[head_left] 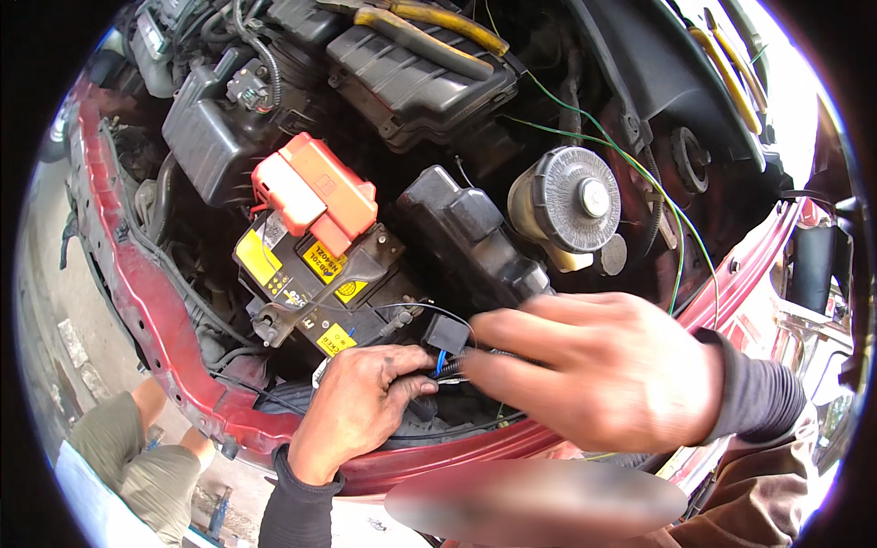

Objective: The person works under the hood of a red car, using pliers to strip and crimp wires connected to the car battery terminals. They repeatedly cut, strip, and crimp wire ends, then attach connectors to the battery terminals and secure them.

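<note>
My left hand (361,402) is closed in a pinch at the front of the engine bay. Between its thumb and fingers are wires, among them a blue wire (441,362). Just above the fingertips is a small black box-shaped connector or relay (446,334). My right hand (594,365) comes in from the right, blurred by motion. Its fingers are drawn together beside the same wires, and their tips hide whatever they grip. Behind both hands sits a car battery (311,283) with yellow labels, a red terminal cover (315,192) over its far end.
A black fuse box (470,228) and a round-capped reservoir (566,201) stand beyond my hands. Yellow-handled pliers (425,41) lie on the black air filter housing (420,91). Green wires (630,160) trail along the right. A red body edge (155,320) curves round; another person's legs (137,447) show lower left.
</note>
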